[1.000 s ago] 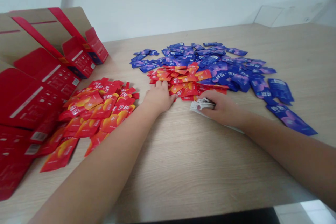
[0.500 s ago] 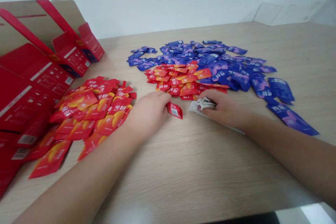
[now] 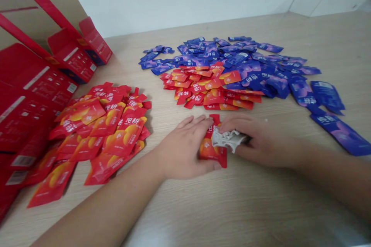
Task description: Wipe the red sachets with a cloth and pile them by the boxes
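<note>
My left hand (image 3: 185, 148) rests on the table against the left side of a red and orange packet (image 3: 206, 151), its thumb along the packet's lower edge and its fingers at the top. A crumpled whitish cloth or paper (image 3: 227, 139) is pinched in my right hand (image 3: 255, 139), over the right part of that packet. Just beyond my hands is a pile of red packets (image 3: 214, 94), touching a wide spread of blue packets (image 3: 249, 69). Another heap of red packets (image 3: 113, 123) lies to the left of my left hand.
Red cardboard boxes (image 3: 37, 96) with open flaps stand along the left side. A white wall (image 3: 185, 0) rises behind the wooden table (image 3: 249, 208). One blue packet (image 3: 342, 133) lies at the far right.
The red packet that was at my left fingertips now lies flat, face up, between my hands. My left hand has moved right and nearer, and my right hand with the cloth is over the packet.
</note>
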{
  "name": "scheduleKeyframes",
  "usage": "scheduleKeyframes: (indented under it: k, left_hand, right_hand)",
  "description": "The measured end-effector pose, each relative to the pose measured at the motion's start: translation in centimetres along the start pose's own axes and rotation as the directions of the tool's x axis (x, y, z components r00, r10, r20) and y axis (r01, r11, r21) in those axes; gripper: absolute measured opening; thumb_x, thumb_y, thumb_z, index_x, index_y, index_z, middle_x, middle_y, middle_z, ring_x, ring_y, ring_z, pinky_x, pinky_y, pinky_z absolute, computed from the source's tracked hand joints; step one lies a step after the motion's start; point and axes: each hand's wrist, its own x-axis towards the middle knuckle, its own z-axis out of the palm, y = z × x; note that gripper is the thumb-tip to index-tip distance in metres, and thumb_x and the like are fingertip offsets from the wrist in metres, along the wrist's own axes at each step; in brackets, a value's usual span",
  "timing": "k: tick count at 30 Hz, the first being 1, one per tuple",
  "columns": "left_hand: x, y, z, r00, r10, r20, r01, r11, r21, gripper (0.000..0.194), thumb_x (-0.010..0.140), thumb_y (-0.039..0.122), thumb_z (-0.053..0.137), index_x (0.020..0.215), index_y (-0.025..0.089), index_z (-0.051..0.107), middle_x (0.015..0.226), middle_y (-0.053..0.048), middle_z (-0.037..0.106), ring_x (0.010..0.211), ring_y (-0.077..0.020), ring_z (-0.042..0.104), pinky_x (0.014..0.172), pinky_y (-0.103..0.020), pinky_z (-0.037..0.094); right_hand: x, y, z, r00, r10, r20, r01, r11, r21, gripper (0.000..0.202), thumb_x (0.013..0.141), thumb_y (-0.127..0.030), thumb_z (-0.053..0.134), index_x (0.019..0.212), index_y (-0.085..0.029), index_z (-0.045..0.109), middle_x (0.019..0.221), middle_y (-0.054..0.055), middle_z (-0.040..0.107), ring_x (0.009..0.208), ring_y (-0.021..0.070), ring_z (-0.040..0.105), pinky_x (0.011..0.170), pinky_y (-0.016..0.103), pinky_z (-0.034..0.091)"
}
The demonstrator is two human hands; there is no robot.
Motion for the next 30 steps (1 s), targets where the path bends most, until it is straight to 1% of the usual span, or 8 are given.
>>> scheduleKeyframes:
  k: [2, 5, 8, 12, 19, 25, 28, 30]
  left_hand:
    - [0.0, 0.2, 0.4, 0.997, -0.041, 0.060, 0.039, 0.999, 0.033, 0.115, 0.081, 0.072, 0.087, 0.167, 0.016, 0.035, 0.172, -0.024, 0.046, 0.163, -0.0380, 0.044, 0.138, -0.062, 0.024]
    - [0.0, 0.4, 0.7, 0.994, -0.052, 0.094, 0.049, 0.998, 0.033, 0.116, 0.083, 0.069, 0.085, 0.169, 0.014, 0.030, 0.174, -0.025, 0.043, 0.163, -0.0357, 0.044, 0.140, -0.059, 0.021]
    - [0.0, 0.7, 0.5, 0.993, -0.054, 0.107, 0.052, 0.998, 0.019, 0.116, 0.081, 0.065, 0.087, 0.169, 0.013, 0.032, 0.173, -0.023, 0.046, 0.162, -0.0347, 0.046, 0.141, -0.057, 0.020]
    - [0.2, 1.1, 0.2, 0.992, -0.085, 0.098, 0.085, 0.996, 0.004, 0.118, 0.078, 0.067, 0.090, 0.169, 0.015, 0.034, 0.169, -0.021, 0.053, 0.158, -0.0344, 0.052, 0.141, -0.056, 0.021]
    - [0.2, 1.1, 0.4, 0.991, -0.085, 0.104, 0.077, 0.994, 0.072, 0.121, 0.083, 0.074, 0.082, 0.170, 0.008, 0.031, 0.171, -0.029, 0.046, 0.162, -0.0369, 0.046, 0.140, -0.056, 0.024]
    - [0.0, 1.2, 0.6, 0.988, -0.103, 0.114, 0.092, 0.990, 0.103, 0.122, 0.086, 0.077, 0.077, 0.172, 0.006, 0.027, 0.174, -0.030, 0.039, 0.164, -0.0403, 0.040, 0.139, -0.058, 0.025]
    - [-0.1, 1.3, 0.8, 0.989, -0.108, 0.105, 0.099, 0.992, 0.081, 0.116, 0.087, 0.070, 0.077, 0.172, 0.009, 0.028, 0.175, -0.028, 0.039, 0.165, -0.0392, 0.040, 0.139, -0.059, 0.024]
    - [-0.2, 1.3, 0.8, 0.989, -0.102, 0.109, 0.095, 0.993, 0.067, 0.115, 0.084, 0.062, 0.081, 0.172, 0.011, 0.028, 0.175, -0.027, 0.039, 0.164, -0.0385, 0.041, 0.139, -0.059, 0.025]
  right_hand:
    - [-0.2, -1.3, 0.4, 0.996, -0.068, 0.062, 0.070, 0.997, -0.028, 0.028, 0.091, -0.015, 0.070, 0.118, -0.023, 0.072, 0.123, 0.011, 0.078, 0.113, 0.0284, 0.073, 0.097, 0.042, 0.059]
    - [-0.2, -3.0, 1.1, 0.969, -0.149, 0.196, 0.158, 0.987, -0.031, 0.029, 0.091, -0.012, 0.070, 0.118, -0.021, 0.075, 0.118, 0.009, 0.079, 0.110, 0.0266, 0.073, 0.100, 0.042, 0.059]
    - [0.2, -3.5, 1.7, 0.957, -0.106, 0.268, 0.126, 0.990, -0.057, 0.031, 0.087, -0.007, 0.071, 0.114, -0.020, 0.078, 0.116, 0.009, 0.079, 0.114, 0.0285, 0.071, 0.109, 0.047, 0.055]
    - [1.1, -2.0, 1.6, 0.983, -0.001, 0.184, 0.033, 0.985, -0.172, 0.037, 0.080, -0.004, 0.069, 0.113, -0.019, 0.078, 0.125, 0.014, 0.077, 0.124, 0.0338, 0.069, 0.114, 0.054, 0.053]
    - [1.6, 1.4, 1.0, 0.988, 0.147, 0.045, -0.133, 0.966, -0.223, 0.035, 0.083, -0.009, 0.066, 0.114, -0.022, 0.077, 0.115, 0.010, 0.076, 0.114, 0.0312, 0.071, 0.103, 0.047, 0.057]
    - [1.2, 0.8, 0.2, 0.980, 0.164, -0.111, -0.176, 0.979, -0.106, 0.024, 0.088, -0.016, 0.071, 0.111, -0.024, 0.074, 0.111, 0.009, 0.077, 0.106, 0.0304, 0.072, 0.093, 0.045, 0.058]
    - [0.8, -1.3, -0.3, 0.991, -0.025, 0.135, 0.000, 0.984, 0.178, 0.023, 0.092, -0.014, 0.073, 0.113, -0.024, 0.075, 0.109, 0.007, 0.078, 0.100, 0.0239, 0.073, 0.087, 0.036, 0.059]
    - [0.7, -2.6, -0.4, 0.935, -0.127, 0.332, 0.039, 0.965, 0.259, 0.023, 0.092, -0.013, 0.076, 0.112, -0.024, 0.077, 0.104, 0.005, 0.077, 0.097, 0.0211, 0.073, 0.085, 0.033, 0.058]
